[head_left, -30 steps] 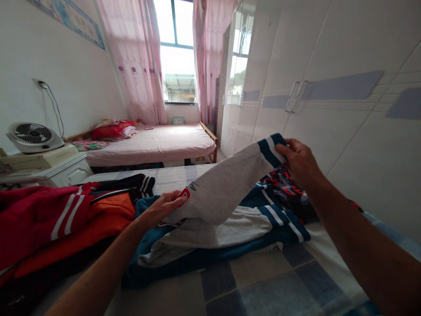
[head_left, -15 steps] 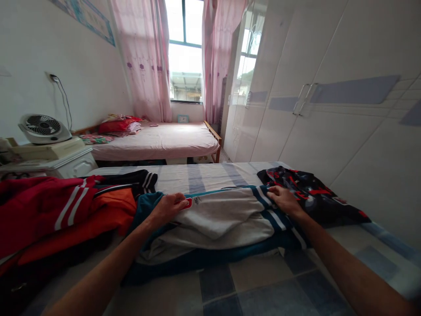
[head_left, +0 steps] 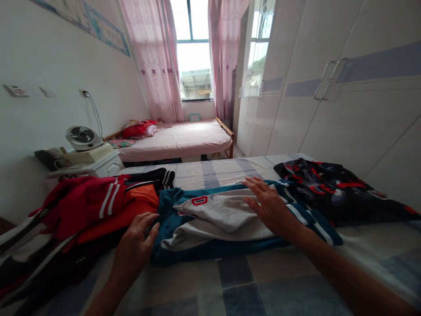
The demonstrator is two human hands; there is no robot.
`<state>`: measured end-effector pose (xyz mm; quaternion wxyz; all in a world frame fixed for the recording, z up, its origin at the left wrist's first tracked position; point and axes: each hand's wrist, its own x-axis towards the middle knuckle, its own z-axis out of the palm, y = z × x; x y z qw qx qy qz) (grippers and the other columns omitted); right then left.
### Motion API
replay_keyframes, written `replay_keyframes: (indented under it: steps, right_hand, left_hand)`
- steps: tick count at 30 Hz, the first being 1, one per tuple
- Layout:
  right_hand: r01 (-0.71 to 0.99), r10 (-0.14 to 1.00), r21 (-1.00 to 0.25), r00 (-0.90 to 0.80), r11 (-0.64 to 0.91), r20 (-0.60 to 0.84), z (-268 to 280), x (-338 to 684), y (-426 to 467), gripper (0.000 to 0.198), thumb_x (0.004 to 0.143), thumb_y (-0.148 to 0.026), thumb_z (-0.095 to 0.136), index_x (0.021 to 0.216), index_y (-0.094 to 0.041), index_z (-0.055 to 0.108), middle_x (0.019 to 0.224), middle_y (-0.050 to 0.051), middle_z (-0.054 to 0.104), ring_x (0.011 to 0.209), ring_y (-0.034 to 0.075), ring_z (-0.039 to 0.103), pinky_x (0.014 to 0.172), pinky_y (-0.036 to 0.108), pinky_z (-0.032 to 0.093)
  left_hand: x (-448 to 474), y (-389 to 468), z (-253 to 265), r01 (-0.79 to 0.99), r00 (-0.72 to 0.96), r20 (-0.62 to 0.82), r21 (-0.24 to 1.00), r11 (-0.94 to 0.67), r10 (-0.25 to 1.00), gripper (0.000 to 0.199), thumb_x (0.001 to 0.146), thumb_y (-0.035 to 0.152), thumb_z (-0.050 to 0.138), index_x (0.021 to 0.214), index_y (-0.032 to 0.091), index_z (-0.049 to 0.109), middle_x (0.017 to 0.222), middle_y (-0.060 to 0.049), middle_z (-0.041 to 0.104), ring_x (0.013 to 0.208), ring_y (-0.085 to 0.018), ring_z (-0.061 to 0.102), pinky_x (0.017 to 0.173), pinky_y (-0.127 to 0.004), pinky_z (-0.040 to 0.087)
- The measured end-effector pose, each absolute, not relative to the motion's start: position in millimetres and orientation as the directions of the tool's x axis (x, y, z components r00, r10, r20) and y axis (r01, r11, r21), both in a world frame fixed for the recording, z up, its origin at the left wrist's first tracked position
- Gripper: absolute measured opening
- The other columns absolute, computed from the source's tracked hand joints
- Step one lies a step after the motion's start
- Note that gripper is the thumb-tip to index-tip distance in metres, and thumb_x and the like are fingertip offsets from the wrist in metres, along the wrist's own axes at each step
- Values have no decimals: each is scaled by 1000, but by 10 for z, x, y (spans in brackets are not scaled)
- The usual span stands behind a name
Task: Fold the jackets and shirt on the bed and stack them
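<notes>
A teal and grey jacket (head_left: 226,215) with white-striped cuffs lies partly folded on the bed in front of me. My left hand (head_left: 140,235) is at its left edge, fingers apart and curved, holding nothing; whether it touches the cloth I cannot tell. Over the grey part, towards the right, my right hand (head_left: 268,204) is open with its fingers spread. To the left is a heap of clothes with a red striped garment (head_left: 88,199) and an orange one (head_left: 140,202). A black garment with red lettering (head_left: 332,186) lies beyond the striped cuffs on the right.
The clothes lie on a checked bedsheet (head_left: 237,281). A small fan (head_left: 83,137) stands on a cabinet (head_left: 110,166) at the left. Further back is a pink-covered bed (head_left: 184,142) under a curtained window. A white wardrobe (head_left: 296,127) lines the right side.
Both hands have let go of the jacket. My left hand has drawn back to its left edge, and the right has opened over the grey part. The view has shifted left.
</notes>
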<state>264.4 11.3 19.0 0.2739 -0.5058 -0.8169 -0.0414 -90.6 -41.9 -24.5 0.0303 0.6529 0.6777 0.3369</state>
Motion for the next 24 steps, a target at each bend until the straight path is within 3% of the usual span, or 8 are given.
replay_keyframes:
  steps: [3, 7, 13, 16, 19, 21, 24]
  right_hand:
    - [862, 838, -169, -390, 478, 380, -98, 2408, 190, 50, 91, -42, 38, 137, -22, 42, 147, 7, 33, 138, 26, 21, 110, 46, 21]
    - [872, 885, -169, -432, 459, 173, -485, 2302, 290, 54, 91, -46, 36, 139, -21, 41, 146, 7, 35, 135, 27, 28, 109, 45, 22]
    - [869, 881, -169, -434, 464, 188, -566, 2336, 300, 55, 92, -47, 32, 140, -21, 39, 147, 6, 34, 135, 25, 28, 110, 43, 19]
    - [865, 878, -177, -435, 469, 197, -554, 2337, 297, 54, 92, -46, 33, 139, -21, 40, 147, 6, 34, 135, 25, 28, 110, 43, 19]
    - [867, 881, -186, -426, 463, 208, -566, 2336, 297, 54, 91, -46, 34, 139, -22, 40, 146, 6, 35, 135, 25, 28, 110, 43, 19]
    - [868, 882, -191, -420, 459, 213, -574, 2337, 297, 54, 91, -46, 34, 139, -22, 40, 146, 6, 35, 135, 25, 29, 110, 43, 20]
    - [867, 883, -192, -422, 459, 206, -571, 2338, 297, 54, 91, -45, 34, 139, -21, 40, 146, 6, 35, 135, 25, 29, 109, 43, 20]
  left_hand:
    - [-961, -587, -362, 863, -216, 243, 501, 69, 946, 45, 80, 51, 41, 103, 19, 62, 108, -10, 63, 97, -26, 62, 86, -38, 46]
    - [-945, -614, -353, 800, -296, 76, 564, 204, 952, 59, 78, 59, 36, 107, 15, 62, 110, -12, 65, 103, -28, 61, 87, -37, 47]
    - [-960, -584, -370, 799, -347, 98, 552, 239, 933, 71, 78, 61, 30, 116, 8, 59, 118, -18, 59, 110, -31, 56, 95, -42, 42]
    - [-995, -541, -316, 866, -317, 245, 469, 174, 916, 65, 81, 58, 32, 113, 8, 60, 113, -18, 61, 107, -31, 56, 96, -44, 41]
    - [-961, -301, -119, 955, -106, 466, 293, -41, 878, 49, 86, 46, 34, 108, 13, 62, 114, -14, 60, 110, -28, 53, 101, -40, 37]
    - [-908, -3, 21, 960, 41, 464, 227, -163, 885, 41, 88, 35, 33, 108, 15, 63, 120, -12, 58, 114, -24, 51, 103, -34, 34]
    - [-857, 516, 122, 964, 112, 330, 194, -184, 937, 39, 84, 19, 34, 109, 13, 63, 120, -12, 59, 114, -22, 51, 102, -32, 34]
